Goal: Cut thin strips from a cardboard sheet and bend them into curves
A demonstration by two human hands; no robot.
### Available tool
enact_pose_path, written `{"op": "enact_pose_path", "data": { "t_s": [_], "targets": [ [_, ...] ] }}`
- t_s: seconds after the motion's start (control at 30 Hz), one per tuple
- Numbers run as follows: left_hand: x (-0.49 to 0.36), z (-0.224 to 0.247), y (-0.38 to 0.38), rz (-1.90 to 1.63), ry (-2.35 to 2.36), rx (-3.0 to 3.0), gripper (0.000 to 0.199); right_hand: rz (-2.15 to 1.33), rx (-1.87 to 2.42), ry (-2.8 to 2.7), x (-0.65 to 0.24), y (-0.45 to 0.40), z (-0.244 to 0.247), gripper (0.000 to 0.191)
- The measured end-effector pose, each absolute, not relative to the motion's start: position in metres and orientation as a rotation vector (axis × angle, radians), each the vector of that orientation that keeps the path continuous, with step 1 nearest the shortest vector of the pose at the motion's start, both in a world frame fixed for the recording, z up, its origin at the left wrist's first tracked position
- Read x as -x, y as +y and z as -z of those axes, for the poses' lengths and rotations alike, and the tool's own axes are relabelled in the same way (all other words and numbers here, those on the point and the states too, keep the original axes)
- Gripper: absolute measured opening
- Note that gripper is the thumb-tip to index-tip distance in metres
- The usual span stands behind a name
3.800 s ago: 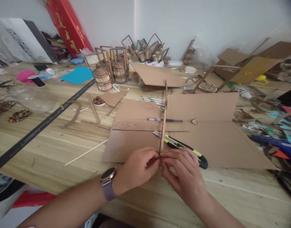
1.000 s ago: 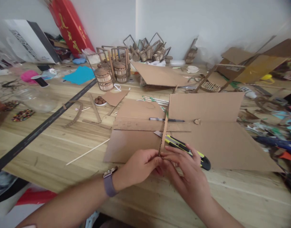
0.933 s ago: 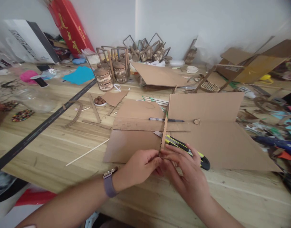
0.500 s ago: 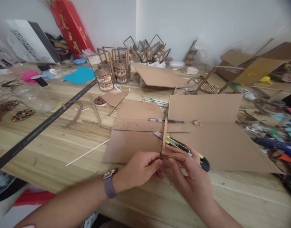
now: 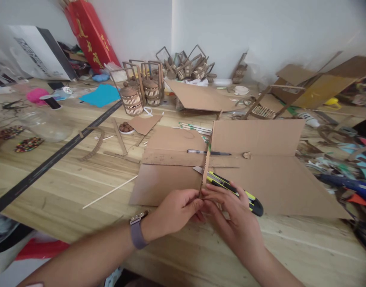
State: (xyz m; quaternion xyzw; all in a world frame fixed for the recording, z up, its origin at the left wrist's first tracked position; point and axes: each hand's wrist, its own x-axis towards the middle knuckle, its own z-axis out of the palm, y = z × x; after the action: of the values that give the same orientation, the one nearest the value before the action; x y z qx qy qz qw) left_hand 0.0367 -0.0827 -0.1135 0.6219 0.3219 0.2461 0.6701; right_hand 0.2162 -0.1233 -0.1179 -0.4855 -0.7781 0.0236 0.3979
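The cardboard strip crossing over my lime-yellow and black utility knife is plain tan-brown. Left of the knife, my watch strap is dusty purple; beyond the knife to the left, I see a lidded basket striped cream and brown, bright blue sheets and a red box lettered in gold.

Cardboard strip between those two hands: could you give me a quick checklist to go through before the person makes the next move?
1. Left hand gripping the cardboard strip: ok, fingers pinched at its near end.
2. Right hand at that end too: ok, fingertips meet the left hand's there.
3. Utility knife blade covered: not ok, the blade is out, showing just left of the strip.
4. Right hand well away from the knife: not ok, its fingers overlap the handle in this view; contact is unclear.
5. Near tip of the strip undamaged: cannot tell, fingers hide it.
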Motion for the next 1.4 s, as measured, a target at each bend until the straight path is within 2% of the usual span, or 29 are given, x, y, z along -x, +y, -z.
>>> {"op": "enact_pose_path", "data": {
  "t_s": [0.33,0.57,1.03,1.4],
  "targets": [
    [-0.0365,0.1094,-0.0839,-0.525,0.747,-1.441,0.038,-0.125,1.288,-1.855,-0.2151,-0.1244,0.1156,0.006],
    [-0.0372,0.1147,-0.0812,-0.568,0.720,-1.306,0.048,-0.072,1.265,-1.975,-0.2126,-0.1251,0.1204,0.008],
    [-0.0373,0.1104,-0.0844,-0.537,0.728,-1.377,0.044,-0.105,1.308,-1.905,-0.2150,-0.1244,0.1166,0.009],
    [-0.0379,0.1157,-0.0829,-0.573,0.718,-1.345,0.050,-0.041,1.258,-1.964,-0.2133,-0.1227,0.1235,0.007]
  ]
}}
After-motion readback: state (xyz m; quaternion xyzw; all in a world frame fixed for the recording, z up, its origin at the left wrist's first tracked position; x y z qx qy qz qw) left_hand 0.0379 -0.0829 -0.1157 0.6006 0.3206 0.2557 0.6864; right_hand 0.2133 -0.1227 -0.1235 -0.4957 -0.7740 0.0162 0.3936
